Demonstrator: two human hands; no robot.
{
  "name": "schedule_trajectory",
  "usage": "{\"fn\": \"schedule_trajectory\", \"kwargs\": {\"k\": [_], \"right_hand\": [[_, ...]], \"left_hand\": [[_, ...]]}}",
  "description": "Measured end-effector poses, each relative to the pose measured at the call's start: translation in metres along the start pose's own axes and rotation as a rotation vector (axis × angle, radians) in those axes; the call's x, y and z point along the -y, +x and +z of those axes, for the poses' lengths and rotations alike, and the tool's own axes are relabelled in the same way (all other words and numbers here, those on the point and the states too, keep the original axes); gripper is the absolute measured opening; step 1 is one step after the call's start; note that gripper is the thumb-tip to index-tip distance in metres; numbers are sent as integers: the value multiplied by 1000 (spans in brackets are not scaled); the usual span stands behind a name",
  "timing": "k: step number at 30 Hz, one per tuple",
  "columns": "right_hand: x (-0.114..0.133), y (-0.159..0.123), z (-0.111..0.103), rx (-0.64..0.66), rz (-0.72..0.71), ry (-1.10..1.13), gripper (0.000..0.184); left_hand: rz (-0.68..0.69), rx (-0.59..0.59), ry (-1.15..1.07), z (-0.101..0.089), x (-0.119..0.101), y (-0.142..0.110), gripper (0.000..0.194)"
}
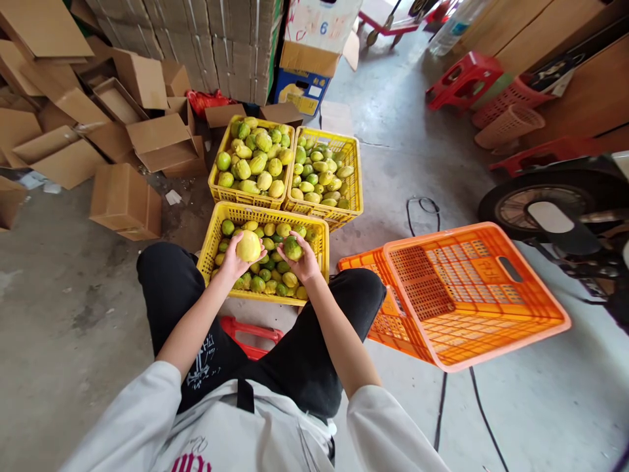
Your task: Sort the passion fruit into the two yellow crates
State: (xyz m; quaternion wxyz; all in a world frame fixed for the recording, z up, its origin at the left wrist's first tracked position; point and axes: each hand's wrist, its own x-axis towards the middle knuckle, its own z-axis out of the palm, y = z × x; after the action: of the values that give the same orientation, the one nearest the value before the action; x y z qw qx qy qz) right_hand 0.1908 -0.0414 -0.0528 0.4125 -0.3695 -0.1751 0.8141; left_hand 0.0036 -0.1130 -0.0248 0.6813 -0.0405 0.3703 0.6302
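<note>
I sit on a low red stool (249, 334) over a yellow crate (211, 246) of green and yellow round fruits. My left hand (233, 262) is closed round a large pale yellow fruit (248, 246), held just above the pile. My right hand (304, 259) grips a smaller green fruit (293, 249) over the same crate. Two more yellow crates, the left crate (216, 190) and the right crate (354, 177), stand behind it, both full of similar fruit.
Stacked empty orange crates (491, 308) lie tilted on the floor to my right. Cardboard boxes (125, 200) crowd the left and back. A scooter wheel (531, 206), red stools (464, 78) and baskets stand at the right. A black cable (442, 400) runs along the concrete floor.
</note>
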Motion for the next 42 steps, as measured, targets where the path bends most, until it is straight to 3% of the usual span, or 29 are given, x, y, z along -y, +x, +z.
{"fn": "schedule_trajectory", "kwargs": {"k": [5, 12, 20, 26, 31, 34, 42], "right_hand": [[0, -2, 4, -16, 16, -49, 20], [2, -3, 6, -38, -3, -37, 19], [4, -2, 11, 37, -58, 66, 41], [4, -6, 12, 105, 34, 37, 37], [1, -12, 12, 213, 109, -49, 36], [0, -11, 11, 215, 99, -83, 35], [0, -3, 5, 281, 61, -33, 40]], "left_hand": [[-2, -16, 2, 1, 2, 1, 27], [-11, -9, -82, -2, 2, 2, 35], [-19, -34, -45, 2, -4, 1, 43], [-33, -66, -32, 2, -2, 0, 46], [-48, -8, -58, -2, -1, 0, 46], [-63, 15, -74, -3, -1, -1, 46], [-82, -60, -108, 6, -3, -2, 52]]}}
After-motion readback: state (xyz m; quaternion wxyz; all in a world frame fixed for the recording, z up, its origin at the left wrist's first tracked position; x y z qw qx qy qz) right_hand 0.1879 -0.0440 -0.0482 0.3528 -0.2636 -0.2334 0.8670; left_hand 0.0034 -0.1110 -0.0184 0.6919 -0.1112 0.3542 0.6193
